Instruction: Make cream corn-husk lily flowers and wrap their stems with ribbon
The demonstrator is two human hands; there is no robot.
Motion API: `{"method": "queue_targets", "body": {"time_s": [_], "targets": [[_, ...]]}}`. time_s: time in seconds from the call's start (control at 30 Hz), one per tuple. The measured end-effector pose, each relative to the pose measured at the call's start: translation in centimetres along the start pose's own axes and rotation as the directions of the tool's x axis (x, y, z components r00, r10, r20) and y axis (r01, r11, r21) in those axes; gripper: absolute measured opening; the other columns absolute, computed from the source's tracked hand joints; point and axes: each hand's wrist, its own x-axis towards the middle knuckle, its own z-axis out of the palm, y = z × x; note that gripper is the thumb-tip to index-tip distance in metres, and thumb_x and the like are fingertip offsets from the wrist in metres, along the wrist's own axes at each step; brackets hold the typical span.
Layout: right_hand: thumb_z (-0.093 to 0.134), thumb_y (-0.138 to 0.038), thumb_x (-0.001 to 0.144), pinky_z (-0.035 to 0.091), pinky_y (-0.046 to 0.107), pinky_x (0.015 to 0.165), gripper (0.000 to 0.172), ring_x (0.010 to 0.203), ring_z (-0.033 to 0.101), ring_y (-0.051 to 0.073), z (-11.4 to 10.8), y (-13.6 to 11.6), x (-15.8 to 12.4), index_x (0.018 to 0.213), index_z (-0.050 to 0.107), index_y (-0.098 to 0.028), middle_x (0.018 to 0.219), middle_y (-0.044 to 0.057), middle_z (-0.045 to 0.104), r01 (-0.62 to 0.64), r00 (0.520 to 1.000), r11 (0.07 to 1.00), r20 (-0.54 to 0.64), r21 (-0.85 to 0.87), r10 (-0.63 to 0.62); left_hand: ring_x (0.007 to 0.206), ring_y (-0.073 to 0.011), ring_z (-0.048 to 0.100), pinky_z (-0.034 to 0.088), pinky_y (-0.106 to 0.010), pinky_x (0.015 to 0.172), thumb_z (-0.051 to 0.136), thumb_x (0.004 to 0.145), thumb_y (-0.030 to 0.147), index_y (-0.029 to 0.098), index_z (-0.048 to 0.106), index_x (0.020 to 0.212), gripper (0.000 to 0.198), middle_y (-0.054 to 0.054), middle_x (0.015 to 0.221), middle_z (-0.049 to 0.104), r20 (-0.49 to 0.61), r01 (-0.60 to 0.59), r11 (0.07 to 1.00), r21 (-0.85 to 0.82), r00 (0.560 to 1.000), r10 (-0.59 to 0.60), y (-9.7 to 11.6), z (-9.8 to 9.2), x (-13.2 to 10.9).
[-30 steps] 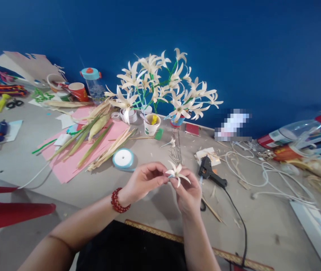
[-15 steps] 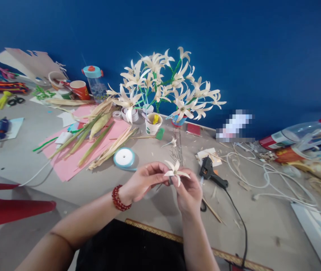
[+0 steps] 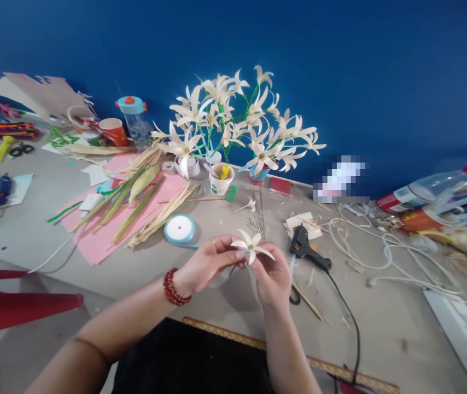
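Observation:
A handmade cream flower point(image 3: 251, 246) with pointed petals is held between my two hands above the table. Its base sits in the pinch of my right hand point(image 3: 273, 282). My left hand point(image 3: 211, 265), with a red bead bracelet at the wrist, is closed at the flower's underside, where a bit of light blue tape shows. A strip of that tape seems to run from the blue tape roll point(image 3: 180, 229) behind my left hand. Fingers hide most of the stem. Beyond my hands lie a smaller cream flower point(image 3: 250, 206) and several thin wires point(image 3: 255, 221).
A black glue gun point(image 3: 307, 249) with a trailing cord lies right of my hands. Finished flowers point(image 3: 233, 115) stand in cups by the blue wall. Corn husks point(image 3: 143, 186) cover pink paper point(image 3: 94, 246) at left. White cables point(image 3: 385, 257) tangle at right.
The flower has tilted and turned slightly between my fingers, moving a little left and up. Light blue tape now shows at its base.

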Motion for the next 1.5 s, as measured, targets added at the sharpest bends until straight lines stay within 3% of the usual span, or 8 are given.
{"method": "queue_targets", "body": {"time_s": [0.37, 0.67, 0.93, 1.17, 1.5], "targets": [[0.074, -0.028, 0.083, 0.050, 0.028, 0.062, 0.012, 0.063, 0.061, 0.014, 0.3, -0.2, 0.3, 0.081, 0.064, -0.021, 0.076, -0.001, 0.062, -0.025, 1.000, 0.998, 0.006, 0.060, 0.024, 0.076, -0.0128, 0.059, 0.046, -0.025, 0.074, 0.080, 0.075, 0.022, 0.013, 0.072, 0.084, 0.015, -0.004, 0.081, 0.067, -0.014, -0.025, 0.999, 0.030, 1.000, 0.025, -0.3, -0.4, 0.2], [0.073, -0.027, 0.083, 0.050, 0.030, 0.063, 0.012, 0.063, 0.061, 0.015, 0.6, -1.0, 0.6, 0.079, 0.064, -0.021, 0.075, -0.001, 0.063, 0.014, 0.999, 0.999, -0.030, 0.031, -0.013, 0.074, -0.0117, 0.061, 0.048, -0.025, 0.075, 0.081, 0.074, 0.022, 0.016, 0.072, 0.083, 0.014, -0.001, 0.079, 0.070, -0.105, -0.134, 0.983, 0.126, 0.983, 0.147, -1.2, -0.5, 0.4], [0.072, -0.023, 0.082, 0.046, 0.029, 0.068, 0.010, 0.072, 0.057, 0.016, 0.5, -0.8, 0.5, 0.078, 0.064, -0.021, 0.075, 0.000, 0.062, 0.102, 0.991, 0.992, -0.075, -0.075, -0.107, 0.078, -0.0113, 0.063, 0.051, -0.022, 0.076, 0.081, 0.073, 0.017, 0.017, 0.070, 0.083, 0.014, 0.000, 0.083, 0.070, -0.077, -0.234, 0.931, 0.279, 0.961, 0.264, -1.4, -0.5, 0.2], [0.075, -0.026, 0.081, 0.049, 0.029, 0.064, 0.012, 0.067, 0.060, 0.015, 0.3, -0.5, 0.4, 0.081, 0.064, -0.022, 0.077, 0.000, 0.063, -0.018, 0.999, 0.999, -0.048, 0.051, 0.021, 0.071, -0.0112, 0.063, 0.051, -0.022, 0.072, 0.079, 0.075, 0.018, 0.016, 0.070, 0.079, 0.011, 0.000, 0.075, 0.069, -0.086, -0.215, 0.939, 0.267, 0.966, 0.246, -1.3, -0.6, 0.3], [0.075, -0.025, 0.080, 0.050, 0.026, 0.063, 0.010, 0.068, 0.058, 0.014, 0.5, 0.0, 0.5, 0.083, 0.067, -0.021, 0.078, -0.001, 0.059, 0.020, 0.998, 0.997, -0.063, 0.069, -0.016, 0.072, -0.0127, 0.064, 0.052, -0.023, 0.072, 0.079, 0.076, 0.024, 0.017, 0.074, 0.084, 0.012, -0.001, 0.076, 0.072, -0.108, -0.225, 0.938, 0.265, 0.959, 0.261, -1.6, -0.7, 0.4]]}}
